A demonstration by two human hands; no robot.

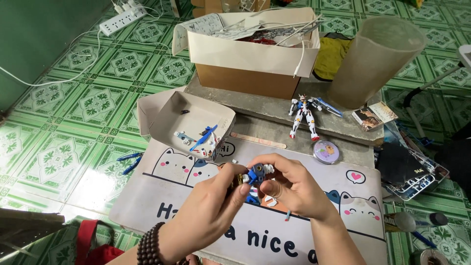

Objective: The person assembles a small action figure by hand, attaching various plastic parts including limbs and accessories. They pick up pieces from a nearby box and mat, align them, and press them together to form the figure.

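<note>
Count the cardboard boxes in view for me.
2: a large open box at the far edge of the table, and a small shallow box tilted left of the hands. Others may lie out of frame.

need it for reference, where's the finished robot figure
In the head view, the finished robot figure lies right of centre on the grey slab, between the cardboard box and round tin.

Both hands [255, 189] around blue-white model part [255, 175]
</note>
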